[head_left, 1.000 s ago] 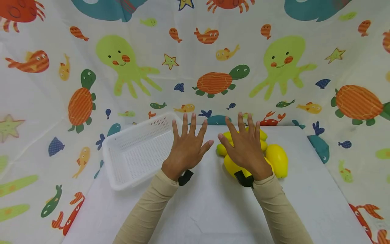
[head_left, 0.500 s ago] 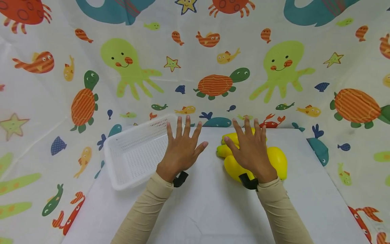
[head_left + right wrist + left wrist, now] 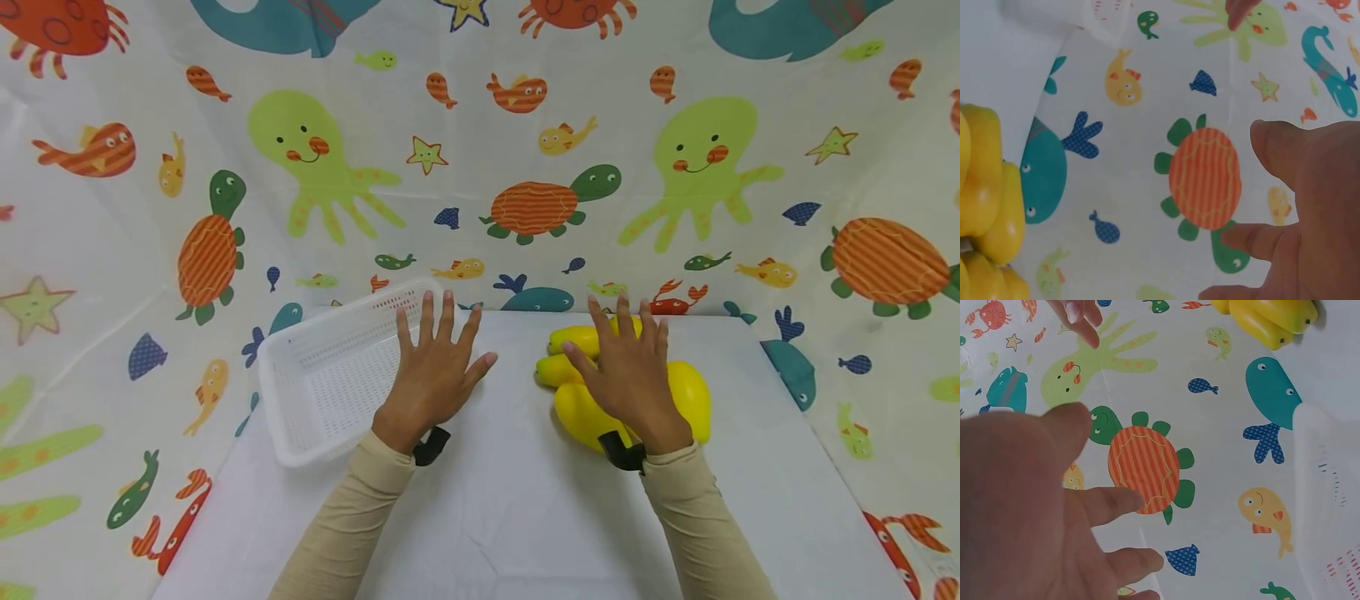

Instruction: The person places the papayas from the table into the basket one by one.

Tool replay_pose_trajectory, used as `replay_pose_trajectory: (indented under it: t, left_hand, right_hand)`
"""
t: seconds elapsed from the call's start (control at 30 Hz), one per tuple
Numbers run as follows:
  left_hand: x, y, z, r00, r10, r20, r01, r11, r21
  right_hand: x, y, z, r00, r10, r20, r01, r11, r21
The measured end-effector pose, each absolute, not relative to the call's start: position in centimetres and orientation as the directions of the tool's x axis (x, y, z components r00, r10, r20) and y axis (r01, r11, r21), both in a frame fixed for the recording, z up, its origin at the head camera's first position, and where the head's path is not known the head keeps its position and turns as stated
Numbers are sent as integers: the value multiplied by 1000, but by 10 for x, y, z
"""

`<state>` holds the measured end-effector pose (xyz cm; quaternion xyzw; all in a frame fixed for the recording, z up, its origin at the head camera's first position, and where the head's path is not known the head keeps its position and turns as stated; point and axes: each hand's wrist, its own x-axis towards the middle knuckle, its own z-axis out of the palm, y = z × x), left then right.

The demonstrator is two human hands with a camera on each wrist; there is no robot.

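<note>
My left hand (image 3: 435,379) is held up over the table with fingers straight and spread, holding nothing. It is nearest to a white perforated plastic basket (image 3: 285,417), and overlaps its right side in the head view. My right hand (image 3: 633,379), also spread and holding nothing, hovers over a group of smooth yellow fruits (image 3: 583,417). Some of these have greenish tips, such as the long yellow fruit (image 3: 555,371) at the left of the group. Behind the right wrist lies a rounded yellow fruit (image 3: 690,400). The right hand hides part of the group.
A white cloth covers the table (image 3: 510,517). Behind it hangs a white curtain (image 3: 465,125) printed with sea animals, which also runs down both sides. Each wrist wears a black strap, like the strap (image 3: 431,447) on the left.
Both hands have drifted apart, the left one leftward toward the basket and the right one slightly rightward. More of the fruits' left side shows. Basket and fruits stay in place.
</note>
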<state>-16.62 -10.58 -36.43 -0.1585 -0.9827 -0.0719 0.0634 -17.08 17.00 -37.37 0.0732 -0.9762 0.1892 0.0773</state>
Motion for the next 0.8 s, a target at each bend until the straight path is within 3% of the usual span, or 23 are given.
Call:
replay_pose_trajectory:
  t: [0.8]
  left_hand:
    - [-163,-150,-406,-912,253,323,327,924,199]
  right_hand:
    - [-168,226,-399,-977,25,214,-61,921,-386]
